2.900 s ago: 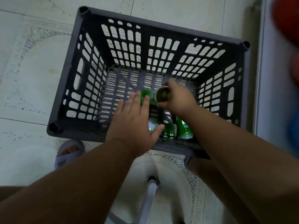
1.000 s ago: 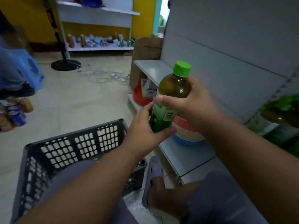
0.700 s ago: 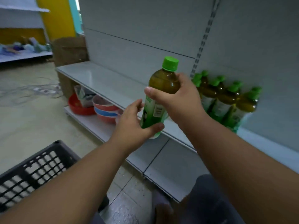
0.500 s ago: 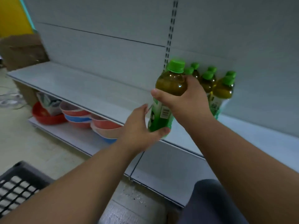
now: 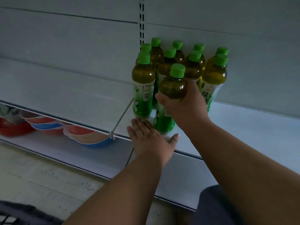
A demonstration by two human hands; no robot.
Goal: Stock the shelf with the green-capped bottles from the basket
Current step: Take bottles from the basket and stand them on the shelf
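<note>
Green-capped tea bottle (image 5: pixel 168 101) now down on shelf (image 5: pixel 243 127), front of stocked bottle group (image 5: pixel 186 62); half-second ago carried in air. Right hand (image 5: pixel 183 103) still wraps its shoulder. Left hand (image 5: pixel 151 140) released base, fingers flat, empty. Placement nearly done; basket (image 5: pixel 14 215) next.

We see a pale grey back panel (image 5: pixel 65 38) filling the upper frame, with 1 slotted upright (image 5: pixel 141 18) at top centre. Stacked red and blue bowls (image 5: pixel 53 125) sit at left; speckled floor tiles (image 5: pixel 40 174) lie dim at lower left.
</note>
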